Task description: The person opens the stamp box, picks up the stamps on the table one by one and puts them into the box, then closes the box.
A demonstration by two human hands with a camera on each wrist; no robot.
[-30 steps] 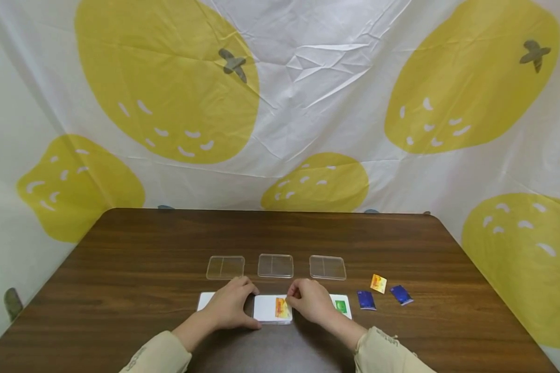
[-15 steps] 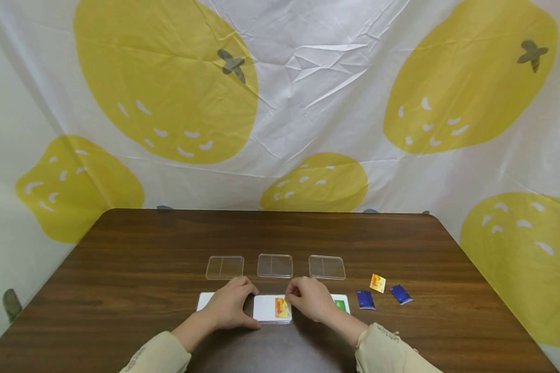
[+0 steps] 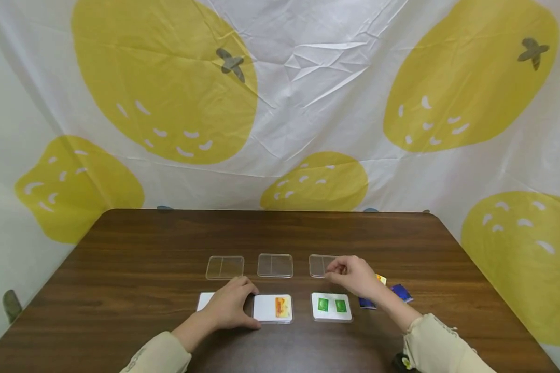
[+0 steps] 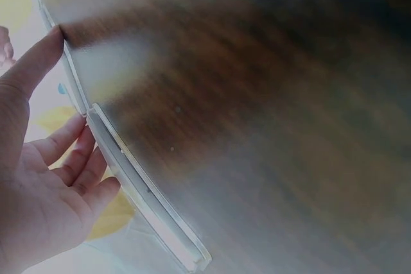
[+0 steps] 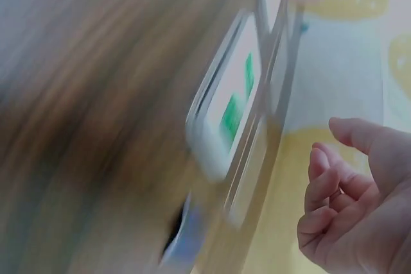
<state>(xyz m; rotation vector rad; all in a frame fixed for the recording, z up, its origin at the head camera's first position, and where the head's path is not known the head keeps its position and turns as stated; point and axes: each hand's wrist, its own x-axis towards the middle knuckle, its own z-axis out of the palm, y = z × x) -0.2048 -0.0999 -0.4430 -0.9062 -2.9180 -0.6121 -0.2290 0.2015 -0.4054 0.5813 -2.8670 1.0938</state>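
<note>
Moved right grip (image 3: 353, 277), loosely apart, away from seemingly placed orange card (image 3: 283, 307), keeping left grip (image 3: 228, 306) clamped on middle case (image 3: 264, 309)

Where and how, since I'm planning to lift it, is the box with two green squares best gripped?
Probably by its near and far edges, from above: the box lies flat, its thick near side shows, and nothing touches either edge, while a blue packet lies close to its right end.
</note>
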